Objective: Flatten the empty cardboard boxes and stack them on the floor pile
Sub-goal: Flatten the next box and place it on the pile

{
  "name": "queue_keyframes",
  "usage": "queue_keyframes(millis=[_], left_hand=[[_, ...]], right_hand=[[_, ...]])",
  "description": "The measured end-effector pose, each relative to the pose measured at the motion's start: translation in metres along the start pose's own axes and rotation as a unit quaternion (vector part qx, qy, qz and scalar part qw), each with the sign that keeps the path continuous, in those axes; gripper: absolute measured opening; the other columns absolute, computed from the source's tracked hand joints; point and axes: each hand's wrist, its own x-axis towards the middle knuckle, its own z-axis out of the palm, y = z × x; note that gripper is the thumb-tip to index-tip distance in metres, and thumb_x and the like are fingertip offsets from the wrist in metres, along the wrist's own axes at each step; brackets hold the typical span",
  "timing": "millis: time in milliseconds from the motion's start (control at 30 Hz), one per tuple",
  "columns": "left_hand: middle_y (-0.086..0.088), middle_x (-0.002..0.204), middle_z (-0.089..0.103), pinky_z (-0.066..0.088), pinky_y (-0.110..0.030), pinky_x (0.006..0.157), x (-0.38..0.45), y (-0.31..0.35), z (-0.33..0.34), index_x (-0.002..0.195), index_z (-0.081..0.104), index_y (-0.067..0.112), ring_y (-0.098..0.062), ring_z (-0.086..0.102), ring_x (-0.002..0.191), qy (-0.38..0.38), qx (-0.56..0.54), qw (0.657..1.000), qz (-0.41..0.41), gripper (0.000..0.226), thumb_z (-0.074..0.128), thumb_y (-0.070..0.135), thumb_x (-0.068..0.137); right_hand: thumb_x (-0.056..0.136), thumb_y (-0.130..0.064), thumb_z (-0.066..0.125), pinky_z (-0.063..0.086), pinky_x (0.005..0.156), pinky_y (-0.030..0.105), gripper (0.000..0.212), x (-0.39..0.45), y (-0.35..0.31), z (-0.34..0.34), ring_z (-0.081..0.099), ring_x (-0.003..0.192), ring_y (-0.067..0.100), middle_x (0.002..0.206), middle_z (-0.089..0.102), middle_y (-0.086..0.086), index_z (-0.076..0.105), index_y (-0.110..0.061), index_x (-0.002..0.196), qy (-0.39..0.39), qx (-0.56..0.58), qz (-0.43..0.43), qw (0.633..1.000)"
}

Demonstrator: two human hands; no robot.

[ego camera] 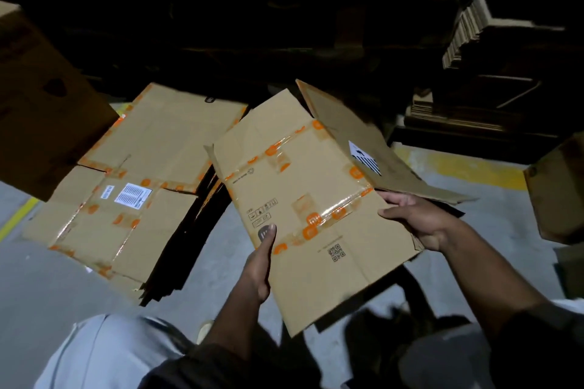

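You are holding a flattened cardboard box (316,208) up off the floor (47,287) with both hands, tilted, its far end pointing away from you. Your left hand (257,271) is gripping the near-left edge, thumb lying flat on the top face beside a dark printed logo, the other fingers hidden under the board. Your right hand (417,218) is gripping the right edge, thumb on top, fingers curling underneath. Clear tape with orange marks is running across the box's face, and a small QR code is showing near its lower right part.

The floor pile (136,180) of flattened boxes is lying to the left of the held box, well spread out, with a white label (132,196) on its top sheet and dark edges of lower sheets showing along its right side. The held box is overlapping the pile's right edge in view, but you can't tell whether it is touching it.

Another flattened sheet (363,142) with a black-and-white label is sitting behind the held box, to the right, partly covered by it. A brown box (41,104) is filling the left edge of the view, out of focus. Another box (559,186) is standing at the far right. A stack of folded cardboard (467,31) is sitting in the dark background, upper right. A yellow line (467,167) is running across the floor on the right. Your light trousers (110,354) are showing at the bottom.
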Motion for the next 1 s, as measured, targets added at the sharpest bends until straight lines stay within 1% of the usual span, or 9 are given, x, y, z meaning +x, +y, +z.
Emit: queue_keyframes(millis=[200,267,367,533,633,700,800,900,1000], left_hand=[[-0.014,0.101,0.077,0.058,-0.053,0.089,-0.015,0.002,-0.003,0.118,0.069,0.012,-0.033,0.075,0.093,0.098,0.063,0.991,0.063,0.049,0.073,0.049,0.086],[-0.012,0.109,0.075,0.057,-0.048,0.091,-0.024,0.009,-0.005,0.120,0.068,0.013,-0.033,0.071,0.099,0.127,0.070,0.985,0.093,0.048,0.075,0.046,0.086],[-0.008,0.116,0.068,0.042,-0.037,0.087,-0.039,0.030,-0.007,0.122,0.065,0.016,-0.023,0.061,0.097,0.153,0.081,0.974,0.143,0.038,0.073,0.036,0.091],[-0.003,0.092,0.074,0.051,-0.021,0.051,-0.077,0.055,-0.014,0.116,0.069,0.009,-0.010,0.070,0.070,0.152,0.087,0.964,0.198,0.024,0.067,0.023,0.096],[-0.002,0.078,0.070,0.046,-0.015,0.040,-0.102,0.063,-0.021,0.113,0.069,0.005,-0.002,0.066,0.050,0.174,0.084,0.956,0.219,0.021,0.067,0.019,0.096],[0.002,0.066,0.063,0.042,-0.014,0.040,-0.125,0.070,-0.029,0.110,0.068,0.003,-0.005,0.059,0.047,0.190,0.067,0.951,0.234,0.021,0.067,0.019,0.096],[-0.002,0.083,0.066,0.045,-0.021,0.057,-0.154,0.076,-0.051,0.118,0.067,0.003,-0.013,0.059,0.070,0.203,0.007,0.943,0.265,0.029,0.067,0.022,0.096],[0.001,0.076,0.067,0.046,-0.019,0.037,-0.182,0.083,-0.062,0.111,0.064,0.011,-0.010,0.060,0.065,0.219,-0.042,0.932,0.285,0.015,0.064,0.018,0.098],[0.011,0.054,0.067,0.040,-0.023,0.026,-0.192,0.086,-0.074,0.102,0.064,0.014,-0.003,0.060,0.041,0.227,-0.083,0.928,0.285,0.005,0.062,0.017,0.099]], right_hand=[[0.094,0.002,0.056,0.059,0.073,0.036,0.031,0.002,0.013,0.022,0.071,0.078,0.024,0.099,0.075,0.014,0.066,-0.010,0.121,0.148,-0.149,0.011,0.978],[0.094,-0.011,0.059,0.056,0.083,0.039,0.026,0.004,0.027,0.038,0.069,0.088,0.028,0.109,0.073,0.015,0.067,-0.012,0.119,0.192,-0.273,0.018,0.942],[0.093,-0.040,0.061,0.049,0.088,0.033,0.050,-0.004,0.042,0.059,0.062,0.112,0.033,0.127,0.065,0.016,0.060,-0.008,0.130,0.215,-0.459,0.083,0.858],[0.091,-0.048,0.063,0.053,0.081,0.034,0.036,-0.019,0.063,0.096,0.064,0.099,0.027,0.109,0.069,0.008,0.063,-0.013,0.099,0.242,-0.468,0.077,0.847],[0.090,-0.051,0.064,0.049,0.074,0.031,0.038,-0.030,0.068,0.112,0.063,0.099,0.025,0.106,0.067,0.005,0.063,-0.015,0.101,0.239,-0.482,0.064,0.841],[0.091,-0.055,0.060,0.051,0.077,0.032,0.045,-0.037,0.070,0.120,0.063,0.098,0.025,0.108,0.067,0.006,0.064,-0.013,0.107,0.240,-0.468,0.076,0.847],[0.094,-0.064,0.047,0.052,0.080,0.036,0.065,-0.039,0.072,0.130,0.062,0.104,0.030,0.118,0.065,0.012,0.062,-0.007,0.122,0.250,-0.367,0.097,0.891],[0.094,-0.071,0.037,0.059,0.074,0.044,0.080,-0.025,0.070,0.141,0.061,0.100,0.035,0.119,0.060,0.017,0.051,-0.006,0.138,0.220,-0.113,0.120,0.961],[0.095,-0.071,0.037,0.057,0.083,0.052,0.084,-0.013,0.051,0.162,0.049,0.130,0.043,0.150,0.041,0.025,0.029,-0.012,0.155,0.139,0.050,0.121,0.982]])
